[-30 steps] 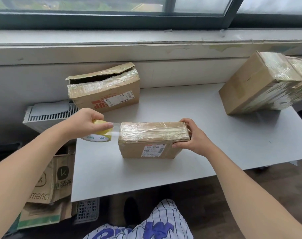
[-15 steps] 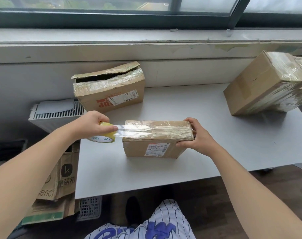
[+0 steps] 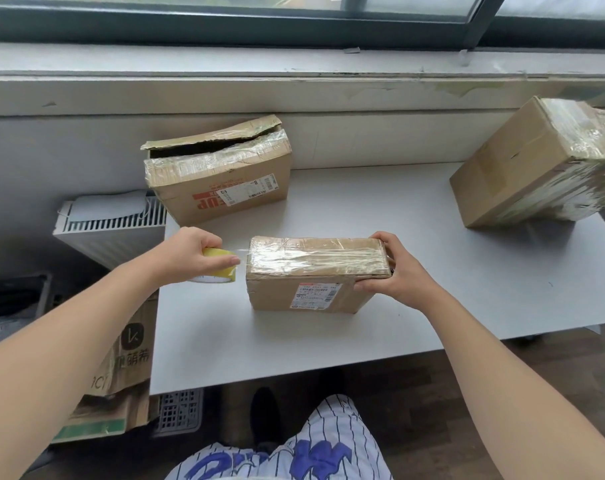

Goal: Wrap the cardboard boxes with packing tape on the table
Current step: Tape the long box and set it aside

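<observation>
Where a window runs behind, boxes (image 3: pixel 316 271) crowd the white table (image 3: pixel 432 265).

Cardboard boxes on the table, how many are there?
3. One lies at the front between both hands, one with a lifted flap stands at the back left, one at the right edge, partly out of frame.

Both bare forearms reach forward from the lower corners. The left hand (image 3: pixel 190 256) is curled knuckles-up, its fingers (image 3: pixel 230 260) closed over a yellow roll of clear packing tape (image 3: pixel 219 268), thumb tip pointing right. The right hand (image 3: pixel 396 271) clasps the right end of a small taped brown cardboard box (image 3: pixel 315 271), thumb along the lower edge, fingers wrapped over the top corner.
</observation>
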{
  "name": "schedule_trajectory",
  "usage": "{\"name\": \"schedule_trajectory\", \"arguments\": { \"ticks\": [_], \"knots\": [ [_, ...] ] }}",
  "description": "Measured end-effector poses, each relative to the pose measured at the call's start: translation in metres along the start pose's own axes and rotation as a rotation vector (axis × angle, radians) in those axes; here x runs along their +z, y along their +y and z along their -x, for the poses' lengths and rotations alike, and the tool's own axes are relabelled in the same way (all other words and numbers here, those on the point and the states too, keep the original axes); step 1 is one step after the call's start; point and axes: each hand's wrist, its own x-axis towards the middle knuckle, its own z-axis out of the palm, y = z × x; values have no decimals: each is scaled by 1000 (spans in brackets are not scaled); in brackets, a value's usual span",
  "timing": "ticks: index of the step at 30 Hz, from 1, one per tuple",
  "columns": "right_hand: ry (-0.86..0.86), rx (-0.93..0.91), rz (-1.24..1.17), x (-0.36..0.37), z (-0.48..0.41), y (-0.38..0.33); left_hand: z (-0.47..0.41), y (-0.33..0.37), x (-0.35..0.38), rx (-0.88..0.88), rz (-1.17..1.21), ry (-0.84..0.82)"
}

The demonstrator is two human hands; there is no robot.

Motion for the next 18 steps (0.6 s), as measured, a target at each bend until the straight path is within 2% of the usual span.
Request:
{"name": "schedule_trajectory", "arguments": {
  "ticks": [3, 5, 6, 9, 11, 15, 18],
  "knots": [
    [3, 21, 46, 0, 3, 0, -1, -5, 19, -48, 70, 1],
    [17, -5, 165, 0, 5, -4, -1, -7, 30, -57, 116, 0],
    [58, -42, 282, 0, 6, -4, 0, -8, 34, -57, 134, 1],
    [222, -159, 858, 12, 8, -2, 2, -7, 45, -55, 186, 15],
    [252, -163, 1062, 27, 13, -8, 5, -5, 53, -49, 205, 31],
    [184, -107, 1211, 50, 18, -27, 8, -6, 60, -40, 216, 61],
    [164, -303, 1215, 90, 23, -40, 8, -6, 61, -24, 209, 65]
  ]
}}
